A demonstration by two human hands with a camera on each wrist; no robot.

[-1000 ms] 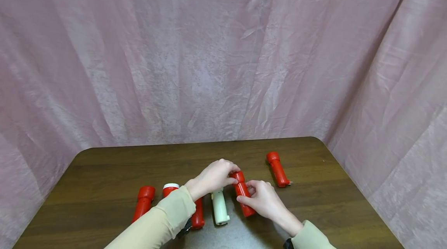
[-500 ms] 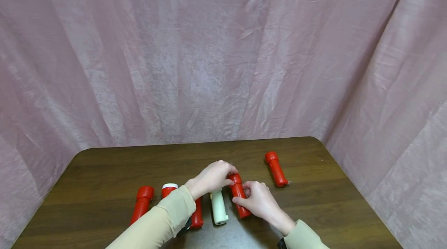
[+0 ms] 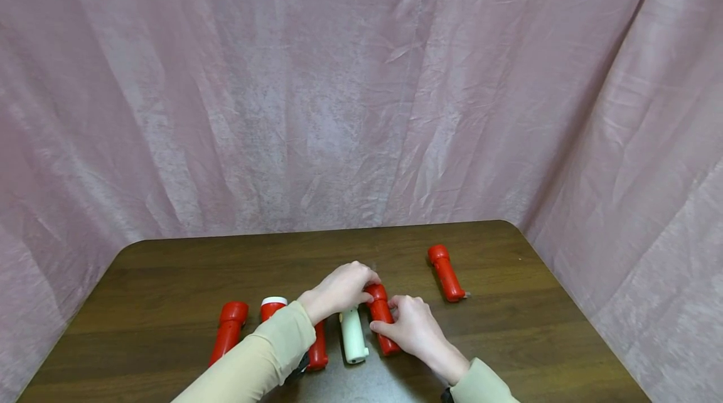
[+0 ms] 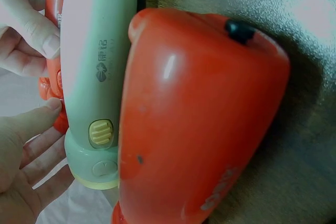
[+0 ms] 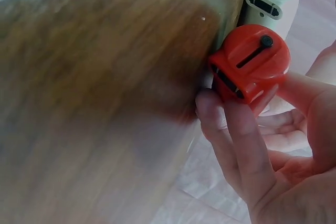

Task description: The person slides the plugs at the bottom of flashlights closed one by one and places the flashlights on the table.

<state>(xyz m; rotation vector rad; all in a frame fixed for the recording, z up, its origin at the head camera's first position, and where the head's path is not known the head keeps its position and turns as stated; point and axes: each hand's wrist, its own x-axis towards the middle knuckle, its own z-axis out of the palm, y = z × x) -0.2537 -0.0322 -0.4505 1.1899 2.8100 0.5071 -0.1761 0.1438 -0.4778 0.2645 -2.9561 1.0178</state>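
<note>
My left hand (image 3: 337,290) holds the head of a red flashlight (image 3: 382,322) between thumb and fingers. On its body, the thumb and fingers of my right hand (image 3: 415,329) grip from the right side. In the right wrist view, the flashlight's tail end (image 5: 257,59) shows a black slot and a dark knob. A pale green flashlight (image 3: 354,339) lies just to its left, roughly parallel. Seen from the left wrist, the green flashlight (image 4: 94,77) has a yellow switch and partly covers the held one; another red flashlight (image 4: 194,103) looms in front.
Under the left sleeve lie a red flashlight with a white rim (image 3: 273,306) and another red flashlight (image 3: 319,351), both partly hidden. One more red flashlight (image 3: 228,331) is farther left. A red flashlight (image 3: 447,275) lies back right on the wooden table (image 3: 508,315). Pink curtains (image 3: 339,89) hang behind.
Both hands have slid the red flashlight slightly left toward the green one, and it now lies nearer to it. The other flashlights stay in place, apart from a small view shift.
</note>
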